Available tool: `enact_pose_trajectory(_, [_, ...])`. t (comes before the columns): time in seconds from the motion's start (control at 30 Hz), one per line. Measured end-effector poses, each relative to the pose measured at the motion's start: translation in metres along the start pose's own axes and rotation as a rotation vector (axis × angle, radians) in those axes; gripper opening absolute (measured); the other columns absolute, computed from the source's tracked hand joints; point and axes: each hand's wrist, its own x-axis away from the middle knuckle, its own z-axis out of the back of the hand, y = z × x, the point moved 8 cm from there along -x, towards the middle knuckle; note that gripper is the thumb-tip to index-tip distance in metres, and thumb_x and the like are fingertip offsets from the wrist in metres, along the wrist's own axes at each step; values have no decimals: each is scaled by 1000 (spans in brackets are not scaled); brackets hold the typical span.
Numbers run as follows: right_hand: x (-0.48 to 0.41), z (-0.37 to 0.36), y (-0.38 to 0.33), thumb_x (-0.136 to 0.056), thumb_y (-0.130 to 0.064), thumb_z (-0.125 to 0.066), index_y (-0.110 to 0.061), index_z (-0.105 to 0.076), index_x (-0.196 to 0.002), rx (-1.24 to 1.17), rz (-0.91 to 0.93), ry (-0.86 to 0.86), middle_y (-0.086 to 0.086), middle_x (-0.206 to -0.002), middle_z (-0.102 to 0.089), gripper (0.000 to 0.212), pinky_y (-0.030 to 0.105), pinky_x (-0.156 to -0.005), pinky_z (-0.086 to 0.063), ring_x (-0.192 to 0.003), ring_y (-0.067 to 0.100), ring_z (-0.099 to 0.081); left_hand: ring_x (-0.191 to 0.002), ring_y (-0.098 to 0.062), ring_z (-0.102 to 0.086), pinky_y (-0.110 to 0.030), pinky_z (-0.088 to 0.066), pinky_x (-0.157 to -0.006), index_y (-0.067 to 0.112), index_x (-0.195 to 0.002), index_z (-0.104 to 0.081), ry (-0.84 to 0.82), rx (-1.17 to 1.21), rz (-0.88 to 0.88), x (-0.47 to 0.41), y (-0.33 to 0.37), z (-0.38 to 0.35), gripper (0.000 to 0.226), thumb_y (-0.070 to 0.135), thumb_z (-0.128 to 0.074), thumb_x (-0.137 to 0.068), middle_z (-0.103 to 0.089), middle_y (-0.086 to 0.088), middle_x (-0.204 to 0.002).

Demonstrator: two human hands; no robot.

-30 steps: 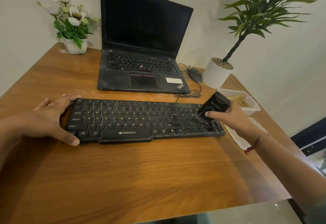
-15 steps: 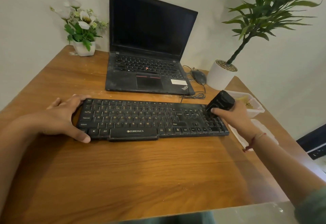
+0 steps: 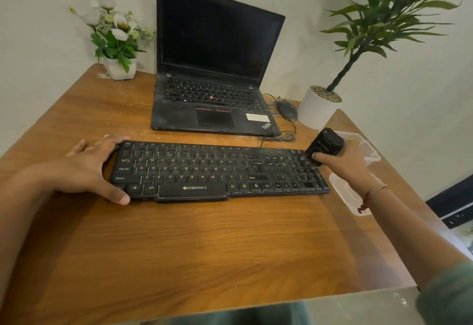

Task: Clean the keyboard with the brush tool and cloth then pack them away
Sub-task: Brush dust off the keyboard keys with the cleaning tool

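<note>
A black Zebronics keyboard (image 3: 204, 171) lies across the middle of the wooden table (image 3: 204, 247). My left hand (image 3: 87, 168) holds its left end, thumb along the front edge and fingers over the far corner. My right hand (image 3: 343, 163) grips a black brush tool (image 3: 323, 145), tilted, with its lower end on the number-pad keys at the keyboard's right end. The bristles are hidden among the keys. Behind that hand stands a clear plastic box (image 3: 368, 145), with yellow contents I cannot make out, and its clear lid (image 3: 345, 194) lies flat just right of the keyboard.
A dusty open black laptop (image 3: 212, 81) stands behind the keyboard. A wired mouse (image 3: 286, 109) and its cable lie to its right. A white flower pot (image 3: 120, 68) is at the back left, a potted green plant (image 3: 320, 109) at the back right by the table's edge.
My right hand has moved the brush tool from the keyboard's right section toward the far corner of the number pad. The left hand keeps its hold. The camera view shifted slightly.
</note>
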Motion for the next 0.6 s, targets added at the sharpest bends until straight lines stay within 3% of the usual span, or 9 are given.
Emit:
enact_pose_trajectory(0.17, [16,-13,2,-74,-14,-79,-12,-65,-100,-71,-36,-152,7,-96,-71,30,39,-82,-56,-91,19,-67,-143,-16,-11,-34,14,-114,64,-117,-8,8,-5,-10,-1,-2,-1,118,88,-67,-17,-26,7,-152])
enact_pose_trajectory(0.3, [9,10,11,-64,-36,-78,-13,-67,-100,-81,-44,-33,8,-94,-72,44,50,-85,-56,-91,23,-68,-142,-15,-15,-35,12,-115,64,-116,-12,42,-12,-20,-4,-5,2,116,87,-68,-17,-30,9,-149])
enact_pose_trajectory(0.47, [30,-18,6,-75,-10,-78,-17,-59,-102,-204,-79,-246,6,-102,-70,34,38,-82,-58,-95,19,-68,-142,-15,-15,-34,14,-114,65,-115,-11,8,-7,-11,-2,-2,-1,116,88,-66,-16,-30,13,-145])
enact_pose_trajectory(0.6, [13,7,9,-75,-13,-77,-10,-65,-100,-129,-18,-53,10,-96,-71,28,48,-86,-56,-93,24,-68,-141,-18,-19,-35,12,-114,66,-113,-9,22,-18,0,-4,-2,1,115,89,-65,-14,-29,10,-148])
